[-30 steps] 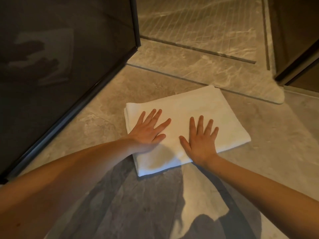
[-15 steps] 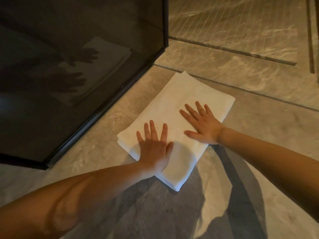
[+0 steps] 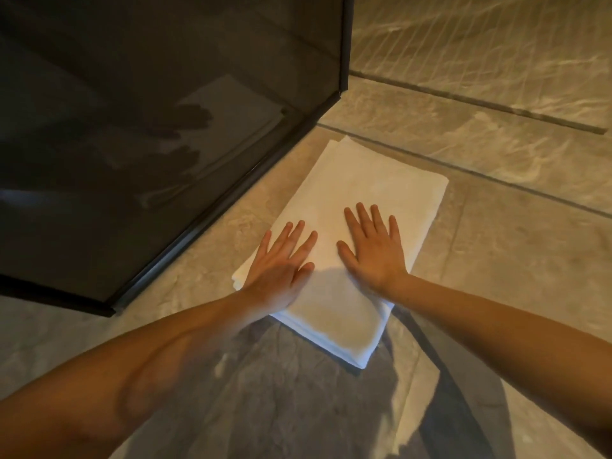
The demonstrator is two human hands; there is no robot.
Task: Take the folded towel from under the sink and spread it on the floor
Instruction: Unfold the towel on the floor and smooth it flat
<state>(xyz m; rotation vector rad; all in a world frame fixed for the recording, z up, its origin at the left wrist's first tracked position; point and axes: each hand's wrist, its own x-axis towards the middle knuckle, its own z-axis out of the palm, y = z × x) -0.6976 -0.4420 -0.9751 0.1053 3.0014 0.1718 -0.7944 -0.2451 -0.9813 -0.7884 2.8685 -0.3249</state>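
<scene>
Now, towel: a white folded terry towel (image 3: 361,190), rectangular, lies flat on the floor with its long side running away from the person, up and to the right; stacked layers show along its near edge.
Towel's place: just beside the lower rail of the glass panel, with a strip of bare floor between them; its far corner is near a dark joint line in the tiles.
Left hand: the left hand (image 3: 278,271) lies palm down on the near left part of the towel, its heel over the towel's left edge.
Left fingers: the fingers (image 3: 306,245) are straight and slightly spread, flat on the cloth, and curl round nothing.
Right hand: the right hand (image 3: 376,250) lies palm down on the middle of the towel, just beside the left hand and not touching it.
Right fingers: the fingers (image 3: 364,217) are straight and fanned apart, thumb out to the left, pressed flat and gripping nothing.
Forearms: both are bare and reach in from the bottom corners.
Floor: beige marbled stone tile floor (image 3: 516,279); the person's dark shadow falls over its near part and over the towel's near end.
Glass panel: a dark tinted glass panel with a black metal frame (image 3: 149,134) stands at left; a dim reflection of towel and hands shows in it.
Beyond: a paler stone surface with fine parallel grooves (image 3: 480,44) lies at top right.
</scene>
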